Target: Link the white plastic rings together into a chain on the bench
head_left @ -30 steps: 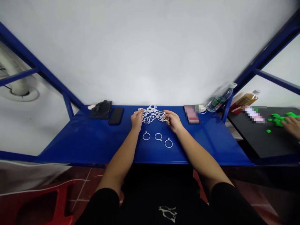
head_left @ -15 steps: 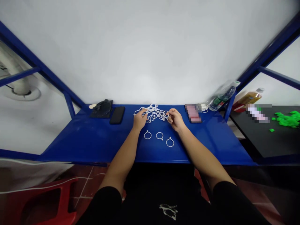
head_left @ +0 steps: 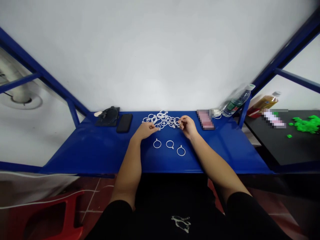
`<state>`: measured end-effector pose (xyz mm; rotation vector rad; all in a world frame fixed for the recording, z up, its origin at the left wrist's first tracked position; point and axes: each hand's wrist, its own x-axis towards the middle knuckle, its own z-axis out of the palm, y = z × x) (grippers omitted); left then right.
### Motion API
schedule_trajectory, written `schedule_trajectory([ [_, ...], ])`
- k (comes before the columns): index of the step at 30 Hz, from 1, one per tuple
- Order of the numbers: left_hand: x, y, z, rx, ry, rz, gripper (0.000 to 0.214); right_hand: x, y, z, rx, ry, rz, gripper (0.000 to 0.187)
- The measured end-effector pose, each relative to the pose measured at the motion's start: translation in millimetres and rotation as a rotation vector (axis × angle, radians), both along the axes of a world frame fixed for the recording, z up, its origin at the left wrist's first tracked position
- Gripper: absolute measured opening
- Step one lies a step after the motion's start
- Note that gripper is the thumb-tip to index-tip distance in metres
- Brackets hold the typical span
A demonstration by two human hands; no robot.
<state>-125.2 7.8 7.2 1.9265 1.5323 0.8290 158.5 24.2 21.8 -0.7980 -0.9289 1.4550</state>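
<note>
A heap of white curtain rings, each with a small eyelet, lies at the back middle of the blue table. At the heap's front left edge, my left hand is closed in a pinch on the edge of a ring. My right hand pinches another ring at the right end of the heap. Three separate rings lie nearer to me: one on the left, a middle ring and a right ring.
Left of the heap are a black phone and a dark flat object. On the right stand a pink blurred phone-like item, a white cable and a water bottle. Green pieces lie on a black side table.
My left hand has moved down and slightly left from the top of the heap to its front edge, fingers now pinched at a ring. My right hand stays at its ring.
</note>
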Motion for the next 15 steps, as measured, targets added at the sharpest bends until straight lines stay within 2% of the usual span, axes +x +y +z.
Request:
schedule_trajectory([
  [3,-10,-6,-0.9,-0.205,0.01,-0.208,0.038,0,2,-2.7,0.022,-0.066,-0.037,0.006],
  [6,-11,-8,-2.9,-0.289,-0.025,-0.303,0.039,-1,3,-6.3,0.06,-0.119,-0.094,0.003],
  [9,-5,-9,-1.7,-0.335,-0.021,-0.309,0.033,-3,-1,-8.7,0.176,-0.236,-0.209,0.003],
  [11,0,-10,1.5,-0.343,0.011,-0.275,0.028,-5,-6,-9.9,0.319,-0.402,-0.256,0.014],
  [15,12,-11,10.2,-0.25,0.046,-0.2,0.025,-7,-12,-15.0,0.656,-0.835,-0.143,0.045],
])
